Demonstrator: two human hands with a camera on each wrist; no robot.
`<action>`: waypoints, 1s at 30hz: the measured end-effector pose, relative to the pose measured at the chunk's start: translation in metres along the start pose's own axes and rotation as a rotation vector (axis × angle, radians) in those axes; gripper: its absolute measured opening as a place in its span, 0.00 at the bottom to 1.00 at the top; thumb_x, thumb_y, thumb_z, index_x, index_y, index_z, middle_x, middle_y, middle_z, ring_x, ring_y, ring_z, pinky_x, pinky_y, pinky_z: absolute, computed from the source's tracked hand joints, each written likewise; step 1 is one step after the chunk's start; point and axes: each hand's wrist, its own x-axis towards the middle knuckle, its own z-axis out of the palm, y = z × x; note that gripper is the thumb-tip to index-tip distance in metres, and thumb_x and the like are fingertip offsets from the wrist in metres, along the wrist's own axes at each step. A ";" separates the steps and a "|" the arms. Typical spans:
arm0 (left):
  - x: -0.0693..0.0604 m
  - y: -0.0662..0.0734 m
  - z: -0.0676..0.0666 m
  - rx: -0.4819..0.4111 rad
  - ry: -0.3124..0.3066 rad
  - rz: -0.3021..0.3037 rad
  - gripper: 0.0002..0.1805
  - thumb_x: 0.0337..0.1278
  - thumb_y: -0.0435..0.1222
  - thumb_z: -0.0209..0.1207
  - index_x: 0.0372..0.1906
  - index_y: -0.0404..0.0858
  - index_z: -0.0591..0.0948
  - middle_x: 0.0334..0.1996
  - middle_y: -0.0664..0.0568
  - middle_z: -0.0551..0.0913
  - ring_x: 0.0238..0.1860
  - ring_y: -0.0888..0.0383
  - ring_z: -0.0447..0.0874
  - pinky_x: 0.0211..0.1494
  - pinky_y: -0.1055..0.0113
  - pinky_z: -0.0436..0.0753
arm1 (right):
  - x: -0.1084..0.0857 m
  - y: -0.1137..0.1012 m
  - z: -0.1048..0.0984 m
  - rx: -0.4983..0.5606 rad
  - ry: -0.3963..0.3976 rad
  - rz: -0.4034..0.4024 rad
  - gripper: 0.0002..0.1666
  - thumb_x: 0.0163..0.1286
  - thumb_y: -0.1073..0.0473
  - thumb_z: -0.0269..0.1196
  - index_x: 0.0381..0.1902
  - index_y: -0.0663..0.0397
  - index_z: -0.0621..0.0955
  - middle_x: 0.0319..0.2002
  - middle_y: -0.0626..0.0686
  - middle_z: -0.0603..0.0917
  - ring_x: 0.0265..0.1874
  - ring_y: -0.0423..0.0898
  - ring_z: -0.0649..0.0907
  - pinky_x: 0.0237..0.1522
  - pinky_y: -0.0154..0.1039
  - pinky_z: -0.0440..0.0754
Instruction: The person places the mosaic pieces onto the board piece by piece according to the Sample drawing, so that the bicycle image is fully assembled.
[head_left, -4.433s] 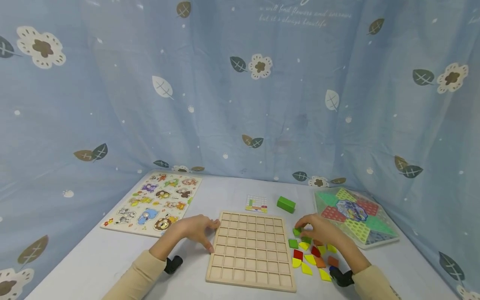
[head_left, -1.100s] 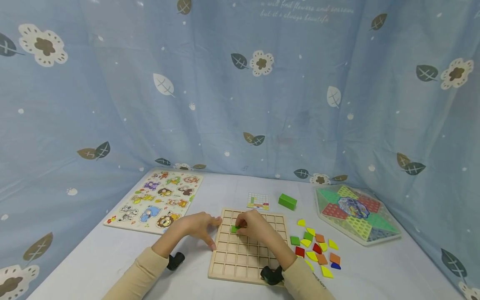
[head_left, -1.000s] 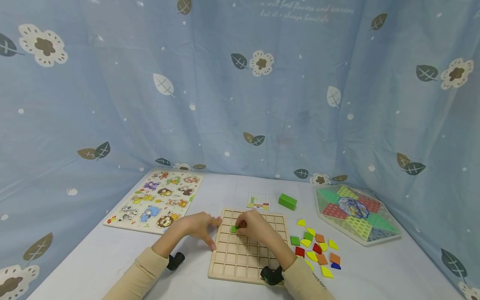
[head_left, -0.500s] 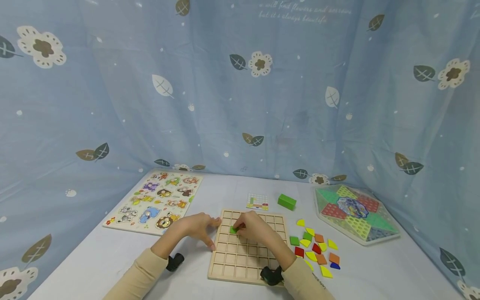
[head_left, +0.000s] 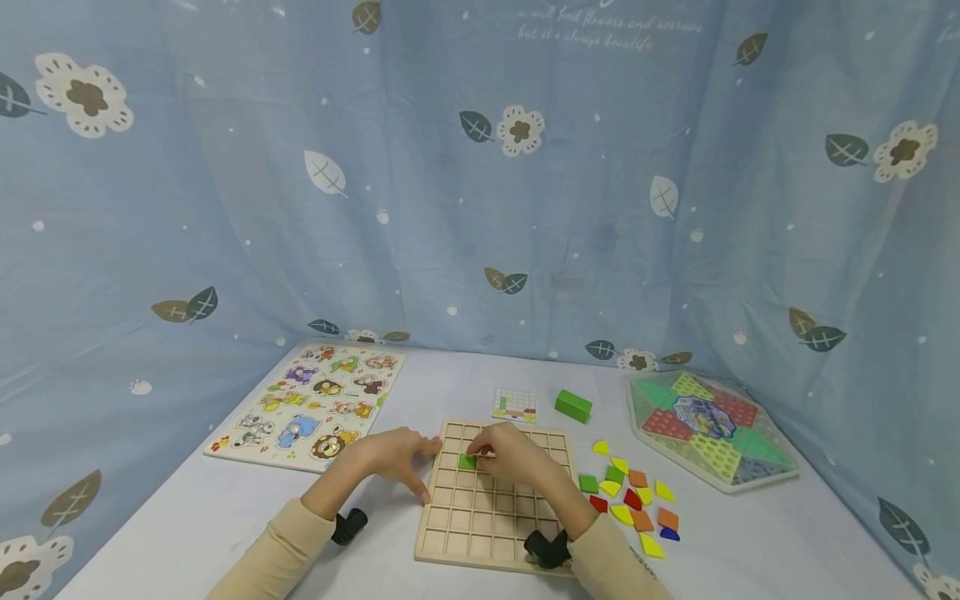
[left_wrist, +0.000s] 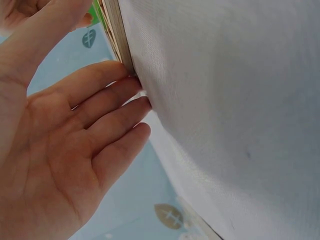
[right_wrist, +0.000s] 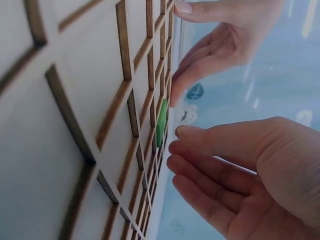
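Observation:
A wooden grid board (head_left: 471, 546) lies flat on the table. One green square tile (head_left: 467, 461) sits in a cell in its upper left part. Just right of that tile is my right hand (head_left: 512, 457); in the right wrist view its loosely bent fingers (right_wrist: 210, 145) stand a little apart from the tile (right_wrist: 161, 122) and hold nothing. My left hand (head_left: 397, 461) rests against the board's left edge, thumb and forefinger spread along it. From the left wrist view, the straight fingers (left_wrist: 107, 100) touch the board's side (left_wrist: 117, 40).
Loose yellow, red, orange, green and blue tiles (head_left: 622, 514) lie right of the board. Behind it are a pattern card (head_left: 514, 405) and a green block (head_left: 573, 406). An animal puzzle board (head_left: 300, 404) is at left, a hexagonal game box (head_left: 712, 429) at right.
My right hand came from the loose tiles to the board with a green tile. Its fingers have now come off the tile, which lies in the cell. The left hand stayed at the edge.

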 end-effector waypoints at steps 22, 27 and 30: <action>0.001 -0.001 0.001 0.014 0.006 0.003 0.47 0.35 0.50 0.76 0.66 0.36 0.73 0.66 0.48 0.70 0.68 0.45 0.65 0.70 0.53 0.64 | -0.032 0.006 -0.029 -0.033 0.020 -0.090 0.10 0.65 0.65 0.65 0.43 0.63 0.85 0.40 0.56 0.86 0.39 0.50 0.84 0.40 0.43 0.84; 0.001 0.000 0.001 0.007 0.006 -0.005 0.47 0.35 0.50 0.76 0.65 0.37 0.73 0.66 0.48 0.71 0.68 0.45 0.65 0.70 0.53 0.64 | -0.044 0.011 -0.034 -0.035 0.019 -0.062 0.10 0.64 0.64 0.66 0.43 0.62 0.86 0.40 0.55 0.86 0.38 0.47 0.83 0.40 0.41 0.84; 0.001 0.001 0.001 0.005 0.008 -0.011 0.47 0.35 0.50 0.76 0.65 0.37 0.73 0.66 0.49 0.70 0.68 0.46 0.65 0.69 0.53 0.65 | -0.052 0.015 -0.037 -0.045 0.020 -0.055 0.11 0.63 0.64 0.67 0.43 0.62 0.86 0.40 0.54 0.86 0.37 0.45 0.83 0.40 0.39 0.83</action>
